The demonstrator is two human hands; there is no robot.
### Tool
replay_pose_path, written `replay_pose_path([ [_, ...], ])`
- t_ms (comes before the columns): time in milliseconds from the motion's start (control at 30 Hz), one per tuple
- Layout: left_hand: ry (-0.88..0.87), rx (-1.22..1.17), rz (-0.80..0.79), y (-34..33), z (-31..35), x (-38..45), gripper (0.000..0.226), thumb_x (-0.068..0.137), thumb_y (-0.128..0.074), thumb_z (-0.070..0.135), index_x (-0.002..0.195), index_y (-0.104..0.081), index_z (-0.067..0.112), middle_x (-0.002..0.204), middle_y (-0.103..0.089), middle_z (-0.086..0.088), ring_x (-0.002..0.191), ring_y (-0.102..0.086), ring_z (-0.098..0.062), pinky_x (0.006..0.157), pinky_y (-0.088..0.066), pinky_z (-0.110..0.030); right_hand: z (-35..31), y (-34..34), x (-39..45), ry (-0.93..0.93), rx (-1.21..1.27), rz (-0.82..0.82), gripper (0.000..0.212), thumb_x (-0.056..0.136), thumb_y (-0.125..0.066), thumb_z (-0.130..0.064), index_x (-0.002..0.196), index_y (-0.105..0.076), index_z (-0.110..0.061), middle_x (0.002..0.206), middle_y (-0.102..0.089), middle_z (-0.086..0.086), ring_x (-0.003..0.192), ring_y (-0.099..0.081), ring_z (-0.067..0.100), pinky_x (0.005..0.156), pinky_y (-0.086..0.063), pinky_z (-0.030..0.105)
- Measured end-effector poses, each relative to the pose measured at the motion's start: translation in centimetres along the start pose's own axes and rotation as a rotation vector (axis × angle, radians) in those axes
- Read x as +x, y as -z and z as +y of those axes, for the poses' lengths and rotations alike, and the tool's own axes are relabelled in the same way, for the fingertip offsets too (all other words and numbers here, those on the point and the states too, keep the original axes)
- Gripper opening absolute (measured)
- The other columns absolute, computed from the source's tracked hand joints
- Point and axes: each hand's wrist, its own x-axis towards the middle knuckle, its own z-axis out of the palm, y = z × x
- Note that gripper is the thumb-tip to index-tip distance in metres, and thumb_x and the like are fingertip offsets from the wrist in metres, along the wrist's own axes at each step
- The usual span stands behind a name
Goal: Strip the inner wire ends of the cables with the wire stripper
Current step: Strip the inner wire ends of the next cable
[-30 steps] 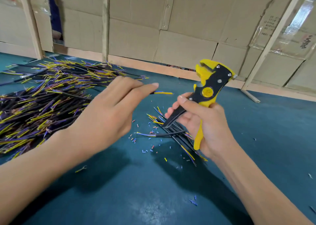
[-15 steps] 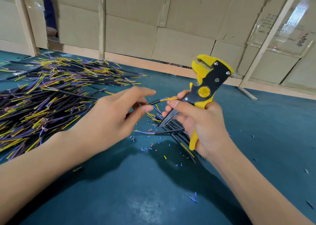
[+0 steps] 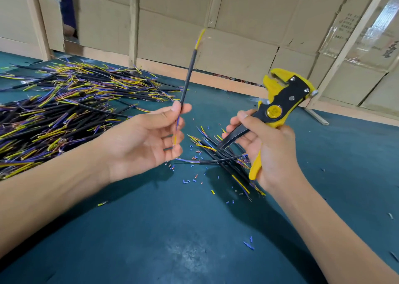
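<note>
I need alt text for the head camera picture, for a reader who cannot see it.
A person's left hand pinches a black cable almost upright, while the right hand grips a yellow and black wire stripper, apart from the cable. On the blue-green table lie a large cable pile at left and a small pile between the hands.

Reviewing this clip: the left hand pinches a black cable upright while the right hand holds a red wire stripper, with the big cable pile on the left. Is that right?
Not quite. In the head view the wire stripper in the right hand is yellow and black, not red. The rest holds: the left hand pinches the black cable roughly upright, and the cable pile lies on the left.
</note>
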Motion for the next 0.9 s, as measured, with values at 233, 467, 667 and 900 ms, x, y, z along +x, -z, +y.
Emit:
replay_pose_path([
  [233, -0.073, -0.031, 0.013, -0.7, -0.7, 0.1, 0.015, 0.086, -0.066, 0.024, 0.097, -0.075, 0.019, 0.085, -0.069, 0.0, 0.074, -0.068, -0.015, 0.066, -0.056, -0.026, 0.9, -2.1, -1.8, -0.108, -0.039, -0.278, 0.011, 0.083, -0.071, -0.008, 0.075, -0.073, -0.015, 0.08, -0.07, 0.017, 0.073, -0.068, 0.032, 0.073, -0.059, 0.046],
  [467, -0.162, -0.022, 0.043, -1.3, -1.1, 0.0, 0.022, 0.086, -0.064, 0.014, 0.108, -0.066, 0.012, 0.09, -0.068, -0.012, 0.078, -0.071, -0.024, 0.073, -0.06, -0.029, 0.8, -2.6, -2.4, -0.111, -0.06, -0.316, 0.01, 0.078, -0.074, -0.003, 0.081, -0.069, -0.011, 0.077, -0.068, 0.014, 0.071, -0.069, 0.034, 0.08, -0.057, 0.062],
  [667, -0.188, -0.003, 0.068, -1.4, -1.1, -0.1, 0.025, 0.08, -0.069, 0.008, 0.103, -0.071, 0.017, 0.092, -0.071, -0.007, 0.083, -0.073, -0.02, 0.069, -0.059, -0.03, 1.0, -2.2, -2.0, -0.079, -0.137, -0.3, 0.018, 0.071, -0.081, -0.005, 0.079, -0.07, -0.016, 0.079, -0.07, 0.011, 0.072, -0.068, 0.036, 0.084, -0.057, 0.063],
  [900, -0.246, 0.064, 0.097, -1.7, -1.2, -0.4, 0.026, 0.078, -0.071, 0.012, 0.103, -0.07, 0.018, 0.088, -0.067, -0.006, 0.074, -0.067, -0.017, 0.063, -0.056, -0.029, 1.1, -2.2, -2.0, -0.093, -0.179, -0.337, 0.017, 0.072, -0.081, -0.006, 0.075, -0.073, -0.021, 0.075, -0.07, 0.01, 0.074, -0.068, 0.033, 0.08, -0.06, 0.058],
])
